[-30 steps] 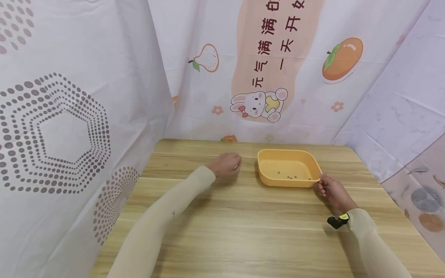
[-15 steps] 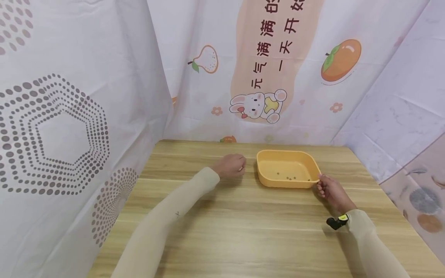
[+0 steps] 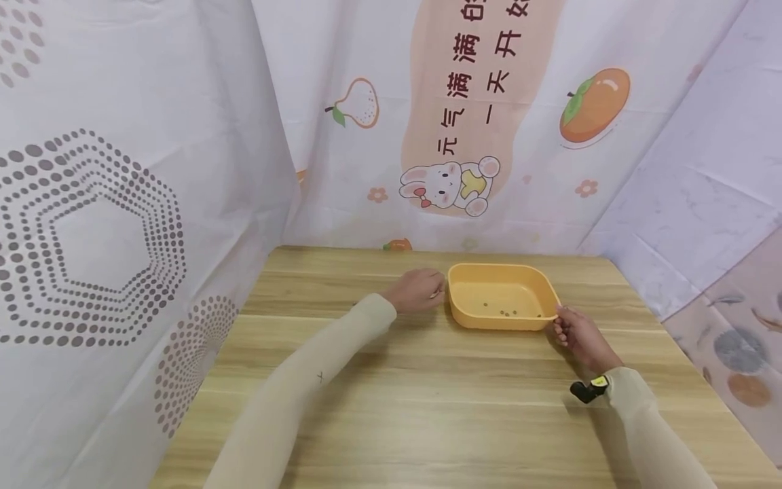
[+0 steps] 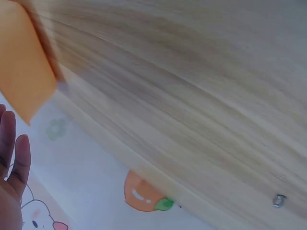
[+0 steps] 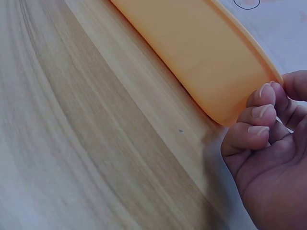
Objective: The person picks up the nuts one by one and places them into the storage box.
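Observation:
A shallow yellow plastic basin [image 3: 501, 322] stands on the wooden table with several tiny dark metal pieces [image 3: 504, 313] scattered over its floor. My right hand [image 3: 580, 336] pinches the rim at its front right corner; in the right wrist view, thumb and curled fingers [image 5: 261, 112] meet at the edge. My left hand [image 3: 417, 291] is at the basin's left wall, its fingers bent, apparently just apart from it. Whether the left fingertips hold something is hidden; only some fingers [image 4: 21, 163] show in the left wrist view. A small metal nut [image 4: 279, 200] lies on the table there.
The wood-grain table [image 3: 464, 407] extends in front of the basin. Printed cloth [image 3: 342, 170] hangs behind it, with more cloth on the left [image 3: 122, 244] and right [image 3: 702, 170]. A small grey speck [image 5: 181, 130] is on the table near the basin.
My left hand has moved right, up to the basin's left side. The right hand keeps its hold on the rim, and the basin looks still apart from a slight camera shift.

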`<state>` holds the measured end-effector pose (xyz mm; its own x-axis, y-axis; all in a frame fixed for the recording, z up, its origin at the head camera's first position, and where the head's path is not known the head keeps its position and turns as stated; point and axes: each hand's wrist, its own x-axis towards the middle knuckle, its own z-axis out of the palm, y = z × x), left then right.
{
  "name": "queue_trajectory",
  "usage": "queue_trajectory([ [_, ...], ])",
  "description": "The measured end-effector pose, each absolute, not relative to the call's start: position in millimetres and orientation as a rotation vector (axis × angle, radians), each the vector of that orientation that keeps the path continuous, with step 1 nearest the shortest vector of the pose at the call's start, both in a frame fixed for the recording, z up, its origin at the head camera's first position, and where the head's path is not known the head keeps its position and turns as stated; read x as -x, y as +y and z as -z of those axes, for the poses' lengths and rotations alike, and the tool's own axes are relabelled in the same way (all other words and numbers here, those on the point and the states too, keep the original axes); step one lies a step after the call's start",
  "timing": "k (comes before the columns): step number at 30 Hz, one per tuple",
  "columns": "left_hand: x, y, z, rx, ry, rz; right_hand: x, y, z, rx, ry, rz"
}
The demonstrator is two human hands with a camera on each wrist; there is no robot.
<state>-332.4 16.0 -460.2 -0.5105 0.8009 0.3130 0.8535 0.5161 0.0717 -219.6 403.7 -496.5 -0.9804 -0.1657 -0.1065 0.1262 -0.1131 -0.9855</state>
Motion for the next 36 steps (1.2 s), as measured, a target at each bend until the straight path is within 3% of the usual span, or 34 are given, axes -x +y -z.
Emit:
queue_trajectory([
  [36,325.2,40.4,460.2,1.455,-2.571,0.305,216.6,396.3,487.8,-0.018,1.97,2.195],
])
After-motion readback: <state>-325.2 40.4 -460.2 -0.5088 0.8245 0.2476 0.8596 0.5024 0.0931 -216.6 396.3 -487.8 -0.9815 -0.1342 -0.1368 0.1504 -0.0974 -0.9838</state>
